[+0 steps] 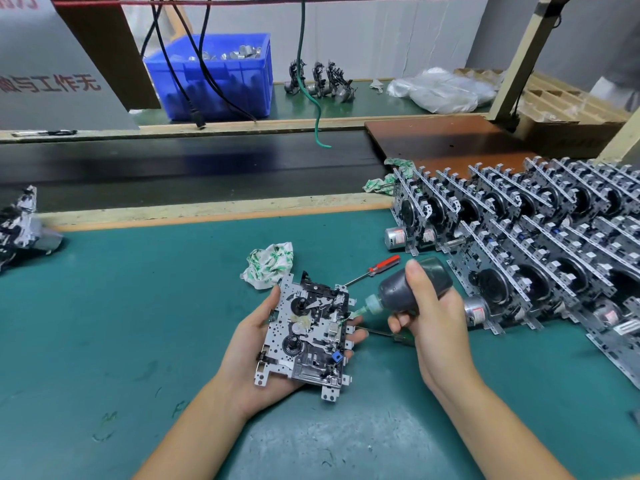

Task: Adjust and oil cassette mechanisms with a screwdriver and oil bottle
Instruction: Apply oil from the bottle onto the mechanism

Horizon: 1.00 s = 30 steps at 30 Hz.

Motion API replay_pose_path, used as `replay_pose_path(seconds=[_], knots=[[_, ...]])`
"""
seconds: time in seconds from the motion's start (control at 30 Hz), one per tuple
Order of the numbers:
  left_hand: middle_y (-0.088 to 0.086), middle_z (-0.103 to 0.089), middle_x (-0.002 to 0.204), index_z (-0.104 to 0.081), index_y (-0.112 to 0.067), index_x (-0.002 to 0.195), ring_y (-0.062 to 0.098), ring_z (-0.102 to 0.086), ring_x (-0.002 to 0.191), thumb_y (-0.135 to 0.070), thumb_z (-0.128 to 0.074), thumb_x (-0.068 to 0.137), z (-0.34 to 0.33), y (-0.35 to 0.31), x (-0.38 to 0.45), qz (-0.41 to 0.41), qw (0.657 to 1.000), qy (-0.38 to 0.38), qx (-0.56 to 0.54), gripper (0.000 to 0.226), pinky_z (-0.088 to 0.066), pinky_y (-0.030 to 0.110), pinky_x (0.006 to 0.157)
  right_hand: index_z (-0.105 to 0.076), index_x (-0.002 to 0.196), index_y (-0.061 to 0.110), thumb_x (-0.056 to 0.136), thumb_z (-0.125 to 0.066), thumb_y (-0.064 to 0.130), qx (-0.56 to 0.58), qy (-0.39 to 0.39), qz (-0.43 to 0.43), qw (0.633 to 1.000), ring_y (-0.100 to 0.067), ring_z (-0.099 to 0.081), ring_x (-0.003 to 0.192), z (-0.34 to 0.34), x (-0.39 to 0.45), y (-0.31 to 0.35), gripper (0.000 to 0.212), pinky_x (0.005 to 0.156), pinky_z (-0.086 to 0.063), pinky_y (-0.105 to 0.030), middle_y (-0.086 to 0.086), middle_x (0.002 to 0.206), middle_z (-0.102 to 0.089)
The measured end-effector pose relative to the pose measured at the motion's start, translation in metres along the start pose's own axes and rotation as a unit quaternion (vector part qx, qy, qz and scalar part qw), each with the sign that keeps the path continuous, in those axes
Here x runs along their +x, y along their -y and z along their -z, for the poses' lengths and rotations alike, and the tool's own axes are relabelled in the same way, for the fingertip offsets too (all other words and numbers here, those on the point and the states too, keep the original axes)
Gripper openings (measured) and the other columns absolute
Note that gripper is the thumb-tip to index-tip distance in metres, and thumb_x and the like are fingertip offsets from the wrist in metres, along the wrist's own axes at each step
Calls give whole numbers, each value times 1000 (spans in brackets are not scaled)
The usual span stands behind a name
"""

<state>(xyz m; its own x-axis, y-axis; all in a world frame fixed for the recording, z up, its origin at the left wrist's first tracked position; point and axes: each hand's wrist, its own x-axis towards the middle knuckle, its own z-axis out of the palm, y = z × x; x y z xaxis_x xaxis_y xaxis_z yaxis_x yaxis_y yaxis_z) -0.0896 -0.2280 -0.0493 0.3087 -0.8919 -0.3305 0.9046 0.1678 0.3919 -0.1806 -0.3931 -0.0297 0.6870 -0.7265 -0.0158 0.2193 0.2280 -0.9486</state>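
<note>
My left hand [252, 344] cradles a metal cassette mechanism [306, 336] from below, thumb on its left edge and fingertips showing past its right edge. My right hand [429, 320] grips a dark oil bottle [412, 289] tilted to the left; its green nozzle tip [349, 317] touches the mechanism's right side. The same hand also holds a green-handled screwdriver [388, 334] under the bottle, shaft pointing left. A red-handled screwdriver [375, 268] lies on the green mat behind the mechanism.
Rows of upright cassette mechanisms [540, 244] fill the right side of the mat. A crumpled patterned rag [270, 263] lies behind my left hand. Another mechanism [20, 226] sits at the left edge. A conveyor belt [194, 168] and a blue bin [214, 74] lie beyond.
</note>
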Motion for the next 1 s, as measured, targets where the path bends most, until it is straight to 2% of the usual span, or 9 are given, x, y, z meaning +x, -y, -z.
replay_pose_path(seconds=[0.2,0.27,0.33,0.43,0.57,0.7,0.83,0.93,1.0], knots=[[34,-45,136,-57,4,126,50,-46,124,-49,-50,85,2,0,0,-2,1000,10,8,67,-33,58,106,-57,78,8,61,-66,48,0,-9,23,1000,-11,-52,42,-1,0,3,44,38,-43,-20,1,59,-63],[34,-44,136,-55,6,127,49,-45,125,-49,-50,85,3,0,0,-6,1000,8,21,69,-32,57,107,-59,85,9,61,-69,42,26,-31,47,998,-11,-63,57,6,4,6,42,49,-52,-21,2,69,-68],[34,-43,137,-54,6,127,48,-43,127,-51,-46,87,3,0,1,-7,999,7,31,70,-31,56,108,-59,90,14,64,-72,37,-13,-46,67,997,-17,-68,71,13,10,8,36,64,-56,-26,2,80,-69],[32,-45,137,-56,5,126,46,-42,128,-56,-38,90,4,0,2,-7,999,0,39,73,-29,56,109,-52,90,23,74,-77,20,-154,-46,93,983,-12,-63,73,19,15,3,30,70,-50,-20,-2,84,-68],[29,-47,137,-58,4,125,43,-44,128,-62,-33,90,5,1,3,-3,999,6,39,79,-30,57,108,-47,98,32,79,-73,10,-286,13,93,954,4,-58,87,22,20,-9,39,78,-42,-8,16,95,-61],[29,-45,139,-53,4,130,44,-45,128,-74,-35,84,4,1,2,4,999,26,33,92,-33,57,108,-40,108,23,85,-66,7,-305,33,46,951,-4,-56,90,24,22,-14,38,85,-40,-24,10,99,-58],[31,-43,139,-50,4,132,46,-44,127,-78,-34,82,2,0,1,13,998,50,33,98,-29,57,109,-36,109,22,82,-70,10,-336,-6,59,940,-9,-55,87,23,18,-12,45,73,-35,-14,-2,109,-55],[32,-41,140,-47,4,135,46,-42,128,-77,-35,83,0,-2,-1,20,997,63,38,97,-30,55,110,-39,116,19,76,-77,15,-337,-75,137,928,-16,-48,103,20,10,-6,55,89,-34,-18,-1,114,-45],[32,-40,141,-46,3,136,47,-43,127,-76,-36,83,-2,-2,-2,31,996,74,45,96,-32,55,109,-45,115,11,78,-75,13,-340,-117,285,889,-17,-47,97,18,1,3,48,90,-40,-26,-2,108,-44]])
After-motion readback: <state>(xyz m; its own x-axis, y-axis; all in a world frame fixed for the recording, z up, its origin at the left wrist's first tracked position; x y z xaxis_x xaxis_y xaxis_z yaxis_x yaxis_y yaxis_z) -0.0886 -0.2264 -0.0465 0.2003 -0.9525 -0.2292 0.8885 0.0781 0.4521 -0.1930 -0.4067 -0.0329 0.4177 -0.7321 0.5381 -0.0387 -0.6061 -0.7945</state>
